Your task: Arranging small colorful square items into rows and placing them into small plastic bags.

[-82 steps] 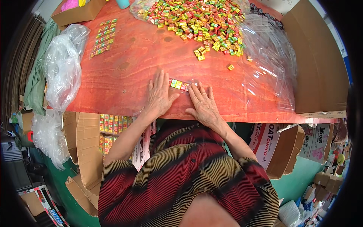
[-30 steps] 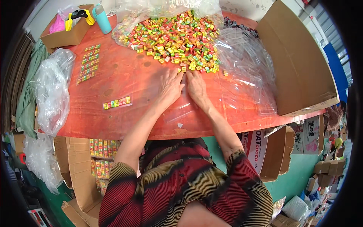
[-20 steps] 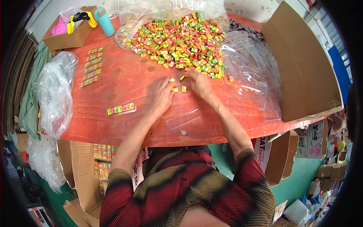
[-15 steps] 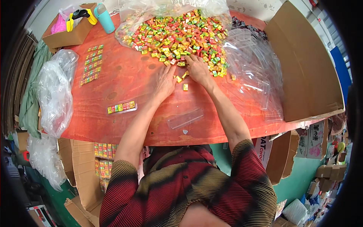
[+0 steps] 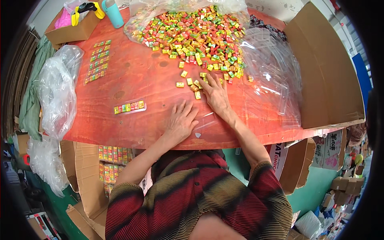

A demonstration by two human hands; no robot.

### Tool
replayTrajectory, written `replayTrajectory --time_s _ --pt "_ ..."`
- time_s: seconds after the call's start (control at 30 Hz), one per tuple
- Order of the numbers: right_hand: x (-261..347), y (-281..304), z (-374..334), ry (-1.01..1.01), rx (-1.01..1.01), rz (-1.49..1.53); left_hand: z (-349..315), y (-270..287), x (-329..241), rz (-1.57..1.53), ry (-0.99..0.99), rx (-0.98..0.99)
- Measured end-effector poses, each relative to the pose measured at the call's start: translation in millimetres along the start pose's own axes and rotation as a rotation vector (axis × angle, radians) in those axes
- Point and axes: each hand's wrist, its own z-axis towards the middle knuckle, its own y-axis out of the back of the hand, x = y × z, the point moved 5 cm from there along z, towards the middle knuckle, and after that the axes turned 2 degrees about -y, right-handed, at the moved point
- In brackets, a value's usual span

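Note:
A big heap of small yellow, red and green boxes point(image 5: 196, 34) spills toward me from a clear plastic bag. My right hand point(image 5: 217, 96) rests at the heap's near edge, fingers apart, with its fingertips on a few loose yellow boxes point(image 5: 195, 87). Nearer the table's front edge, my left hand point(image 5: 182, 123) lies flat with fingers spread and nothing in it. An unfilled clear plastic tray point(image 5: 205, 122) lies between my hands, partly covered by the left one. Left of that hand sits a clear tray with one row of boxes point(image 5: 129, 107).
Several filled rows point(image 5: 98, 62) lie at the table's left. Clear plastic trays point(image 5: 272, 76) pile up on the right beside a tall cardboard sheet point(image 5: 324, 68). A turquoise bottle point(image 5: 113, 15) and an open carton point(image 5: 74, 34) stand at the back left. Below the table, a carton point(image 5: 90, 176) holds packed rows.
My left hand has drawn back toward me from the heap onto the unfilled tray. My right hand has come slightly nearer, and several yellow boxes now lie loose in front of the heap.

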Motion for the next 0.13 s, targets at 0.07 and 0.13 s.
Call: replayTrajectory --time_s 0.07,0.13 --pt "1.0 3.8 -5.8 -0.030 -0.039 -0.061 -3.4 -0.7 5.0 -0.069 -0.078 0.066" --pt "-0.7 8.9 -6.1 -0.059 -0.082 -0.124 -7.5 -0.9 10.9 -0.137 -0.095 0.068"
